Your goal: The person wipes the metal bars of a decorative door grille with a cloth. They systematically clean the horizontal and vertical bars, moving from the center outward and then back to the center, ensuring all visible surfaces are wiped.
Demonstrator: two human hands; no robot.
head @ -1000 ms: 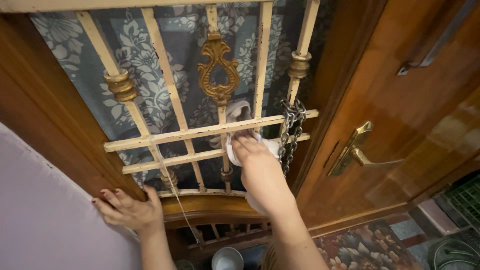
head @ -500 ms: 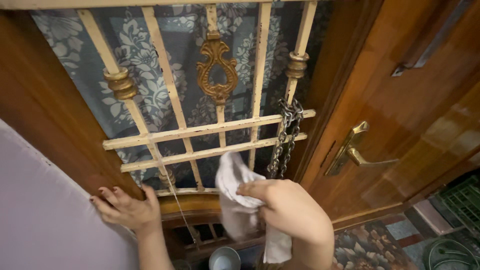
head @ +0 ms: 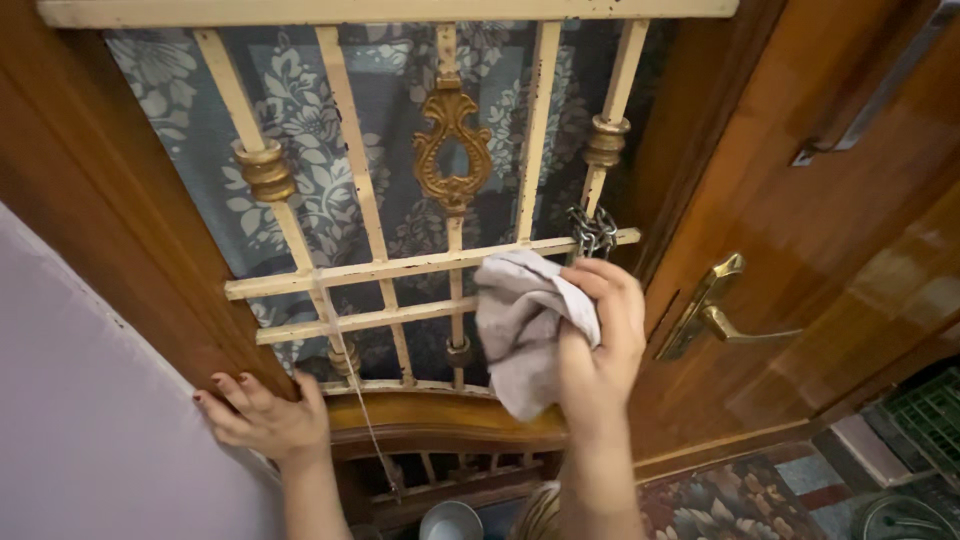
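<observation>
Brass door handle (head: 712,312) sitting on the wooden door (head: 840,250) at right; blue floral curtain (head: 300,130) hanging behind the bars; flowered rug (head: 740,495) lying below the door; green crate (head: 925,410) showing at far right; pale wall (head: 90,420) running along the left.

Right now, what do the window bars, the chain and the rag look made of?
The bars look like metal under chipped cream paint with rust specks. The chain looks like bare grey steel, with dull shiny links. The rag, gripped by the right hand, looks like soft off-white cotton, crumpled in folds.
</observation>
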